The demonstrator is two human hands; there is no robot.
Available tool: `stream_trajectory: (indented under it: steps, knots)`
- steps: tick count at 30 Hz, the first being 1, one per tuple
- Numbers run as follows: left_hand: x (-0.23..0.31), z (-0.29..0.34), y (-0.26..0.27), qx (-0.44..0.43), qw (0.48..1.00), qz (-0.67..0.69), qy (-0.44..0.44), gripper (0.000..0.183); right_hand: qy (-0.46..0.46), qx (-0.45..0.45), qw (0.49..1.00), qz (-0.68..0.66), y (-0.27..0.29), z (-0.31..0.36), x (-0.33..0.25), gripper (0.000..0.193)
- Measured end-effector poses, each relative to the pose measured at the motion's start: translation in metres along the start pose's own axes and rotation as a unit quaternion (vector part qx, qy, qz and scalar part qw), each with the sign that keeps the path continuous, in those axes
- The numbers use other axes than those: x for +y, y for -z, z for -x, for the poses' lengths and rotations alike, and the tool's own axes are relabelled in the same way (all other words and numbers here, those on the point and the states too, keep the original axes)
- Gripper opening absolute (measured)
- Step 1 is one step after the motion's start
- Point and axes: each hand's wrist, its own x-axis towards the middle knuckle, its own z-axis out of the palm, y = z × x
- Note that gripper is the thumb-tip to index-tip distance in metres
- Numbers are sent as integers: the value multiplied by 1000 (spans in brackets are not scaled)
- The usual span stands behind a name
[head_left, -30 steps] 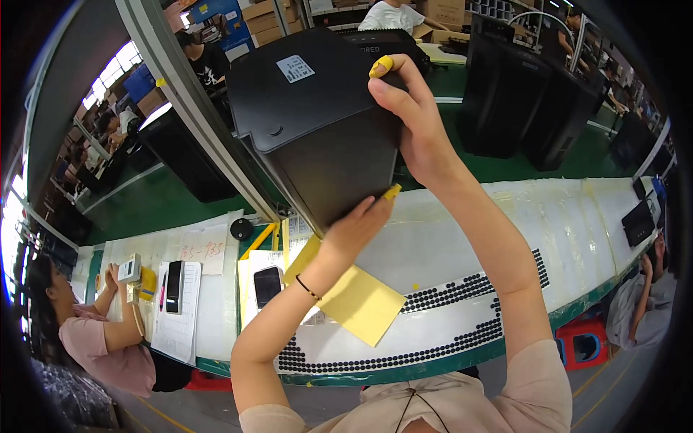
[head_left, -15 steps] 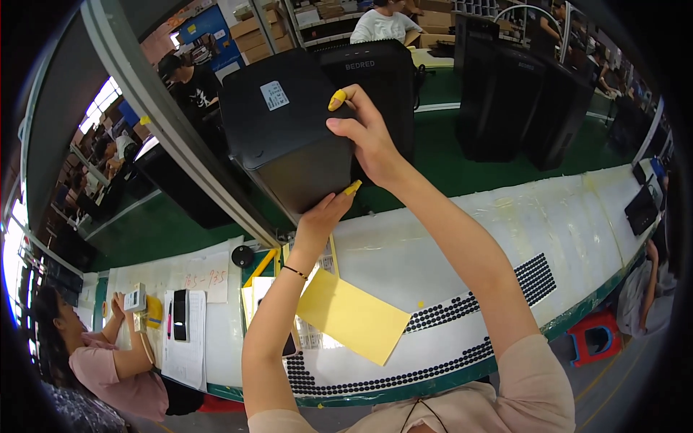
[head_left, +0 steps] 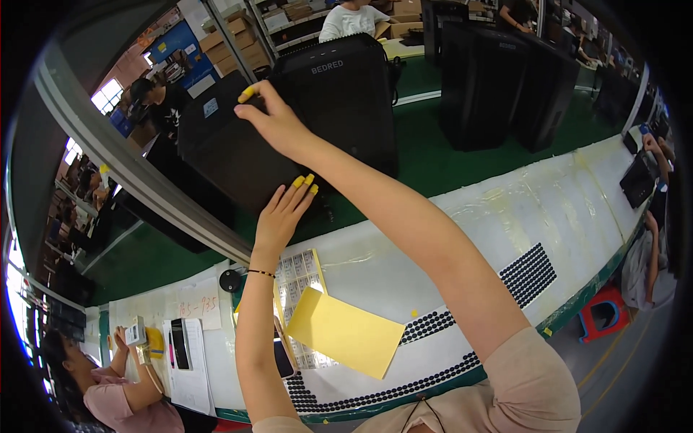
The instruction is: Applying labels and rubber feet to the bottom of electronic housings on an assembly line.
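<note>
A tall black case [head_left: 238, 169] with a small pale label on its top stands on the green conveyor surface, beside a grey metal post. My right hand [head_left: 278, 126] is at its upper right edge, thumb and forefinger apart and bent, a yellow finger cot on the forefinger; its other fingers are hidden. Lower down, my left hand [head_left: 283, 215] lies with fingers spread against the case's near side. Yellow cots cover several of its fingertips. Just behind stands another black case [head_left: 336, 108], close to the first.
On the white bench lie a yellow sheet [head_left: 346, 332], label sheets [head_left: 297, 270], a phone [head_left: 283, 357] and rows of black round pads [head_left: 529, 274]. The grey post [head_left: 144, 166] rises at the left. More black cases [head_left: 482, 90] stand right. A co-worker [head_left: 119, 390] sits left.
The black case has moved left and away along the conveyor, turning somewhat. Both hands have gone left with it, and the left hand's fingers now lie more spread. My view has shifted slightly.
</note>
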Motion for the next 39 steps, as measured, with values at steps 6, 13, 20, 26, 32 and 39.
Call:
stream_trajectory:
  steps: [6, 13, 20, 26, 32, 39]
  knots:
    - [-9, 7, -8, 64, 992, 34, 98, 47, 19, -83, 996, -4, -5, -7, 1, 51]
    - [-31, 10, -7, 22, 993, 10, 113, 57, 26, -52, 990, 127, -36, -29, 22, 63]
    - [-6, -14, -10, 144, 940, 152, 269, 67, 29, -8, 981, 190, -50, -47, 43, 61]
    - [1, -32, -33, 149, 953, 43, 259, 61, 18, -84, 995, 50, -25, -30, 17, 49]
    - [11, -39, -40, 192, 928, -8, 319, 54, 55, -126, 991, 1, -7, -19, 14, 46]
    - [-10, -39, -42, 148, 948, 46, 278, 56, 31, -65, 997, -1, -14, -33, 45, 45]
